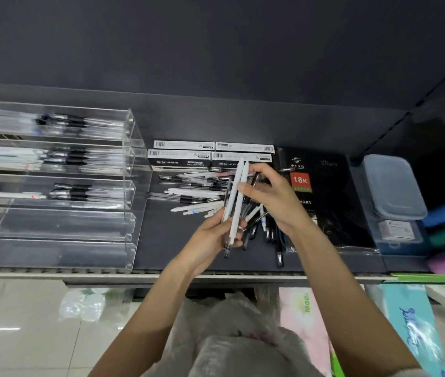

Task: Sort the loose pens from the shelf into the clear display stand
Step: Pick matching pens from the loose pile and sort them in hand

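Gripping a bundle of pens at centre frame, the left hand is curled round their lower ends, while the upper shafts are pinched by the right hand. Loose pens are strewn behind on the shelf; the clear display stand is seen at left.

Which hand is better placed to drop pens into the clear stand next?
Probably the left hand: it grips the white pens and is nearer the stand.
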`<state>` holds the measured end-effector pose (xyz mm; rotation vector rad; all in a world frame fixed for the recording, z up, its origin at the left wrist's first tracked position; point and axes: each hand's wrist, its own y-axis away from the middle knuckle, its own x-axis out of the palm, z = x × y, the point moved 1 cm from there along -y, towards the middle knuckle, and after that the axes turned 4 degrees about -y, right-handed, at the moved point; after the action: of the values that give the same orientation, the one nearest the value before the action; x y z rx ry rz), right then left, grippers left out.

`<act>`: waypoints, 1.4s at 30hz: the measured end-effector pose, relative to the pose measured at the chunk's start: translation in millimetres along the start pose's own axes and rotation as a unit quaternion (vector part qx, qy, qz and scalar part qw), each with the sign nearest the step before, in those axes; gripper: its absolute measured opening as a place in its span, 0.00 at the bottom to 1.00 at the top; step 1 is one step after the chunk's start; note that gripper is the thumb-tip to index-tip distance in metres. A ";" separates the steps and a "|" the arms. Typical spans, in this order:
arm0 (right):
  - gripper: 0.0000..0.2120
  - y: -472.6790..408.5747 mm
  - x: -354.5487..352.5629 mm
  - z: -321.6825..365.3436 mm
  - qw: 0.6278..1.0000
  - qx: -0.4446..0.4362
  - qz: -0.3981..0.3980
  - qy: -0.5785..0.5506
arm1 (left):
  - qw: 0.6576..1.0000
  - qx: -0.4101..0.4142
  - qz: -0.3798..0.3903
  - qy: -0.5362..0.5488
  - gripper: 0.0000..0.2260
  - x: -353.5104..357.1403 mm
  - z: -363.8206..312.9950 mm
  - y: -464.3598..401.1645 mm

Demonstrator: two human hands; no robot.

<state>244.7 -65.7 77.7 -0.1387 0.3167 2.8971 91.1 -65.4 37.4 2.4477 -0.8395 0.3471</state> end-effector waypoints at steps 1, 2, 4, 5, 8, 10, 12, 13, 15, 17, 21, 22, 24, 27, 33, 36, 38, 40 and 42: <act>0.11 3.2 3.6 -2.4 0.998 0.016 0.008 -0.057 | 0.999 -0.006 0.005 0.032 0.10 0.9 -0.3 1.3; 0.12 5.7 7.0 -4.8 0.994 0.027 0.015 -0.110 | 0.998 -0.012 0.011 0.062 0.11 1.7 -0.6 2.3; 0.12 10.4 13.9 -8.0 0.981 0.033 0.029 -0.189 | 0.994 -0.028 0.023 0.105 0.11 2.4 0.3 3.4; 0.13 11.5 16.7 -9.3 0.977 0.033 0.030 -0.209 | 0.992 -0.038 0.026 0.119 0.12 3.0 1.1 4.5; 0.12 13.8 23.8 -14.7 0.974 0.043 0.019 -0.223 | 0.985 -0.067 0.024 0.155 0.13 5.4 4.1 10.3; 0.11 15.5 29.1 -18.7 0.977 0.047 0.018 -0.209 | 0.982 -0.078 0.013 0.171 0.13 5.9 5.7 16.6; 0.12 17.2 35.2 -21.7 0.982 0.049 0.027 -0.179 | 0.980 -0.089 -0.015 0.176 0.14 3.7 7.9 24.7; 0.12 18.3 38.8 -22.7 0.984 0.053 0.035 -0.168 | 0.980 -0.090 -0.028 0.173 0.15 1.7 9.3 29.1; 0.12 20.3 48.0 -24.3 0.981 0.055 0.057 -0.178 | 0.981 -0.084 -0.048 0.168 0.16 -3.1 12.3 37.8; 0.12 20.9 59.5 -27.6 0.977 0.053 0.075 -0.193 | 0.980 -0.074 -0.072 0.173 0.17 -8.6 14.4 46.0; 0.12 23.7 75.3 -27.2 0.977 0.045 0.108 -0.180 | 0.975 -0.058 -0.067 0.202 0.19 -18.8 14.7 64.1; 0.12 25.3 78.6 -26.2 0.978 0.042 0.113 -0.168 | 0.978 -0.056 -0.055 0.196 0.21 -21.6 14.4 69.2; 0.12 28.8 84.0 -25.2 0.983 0.034 0.115 -0.137 | 0.985 -0.057 -0.053 0.155 0.24 -26.1 13.2 77.6; 0.11 33.3 92.4 -22.3 0.992 -0.003 0.112 -0.060 | 0.993 -0.051 -0.069 0.081 0.19 -31.7 9.0 87.1; 0.13 41.1 130.8 1.3 0.974 -0.067 0.218 0.008 | 0.996 -0.071 -0.011 0.047 0.13 -61.3 -12.4 110.6; 0.17 37.5 162.6 9.6 0.964 -0.088 0.246 0.055 | 0.997 -0.069 0.005 0.043 0.12 -88.8 -21.7 123.3; 0.21 32.6 187.0 14.0 0.959 -0.102 0.245 0.100 | 0.998 -0.056 -0.002 0.039 0.12 -112.5 -25.7 129.9; 0.30 26.9 215.8 17.2 0.958 -0.106 0.230 0.132 | 0.998 -0.038 -0.022 0.041 0.10 -139.1 -30.3 135.5; 0.36 21.8 248.6 23.9 0.966 -0.099 0.185 0.151 | 0.998 -0.025 -0.042 0.043 0.08 -168.1 -35.8 140.1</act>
<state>-3.3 -28.8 76.2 -0.6221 0.1077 3.2729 -129.6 -56.4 56.0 2.3957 -0.7001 0.3921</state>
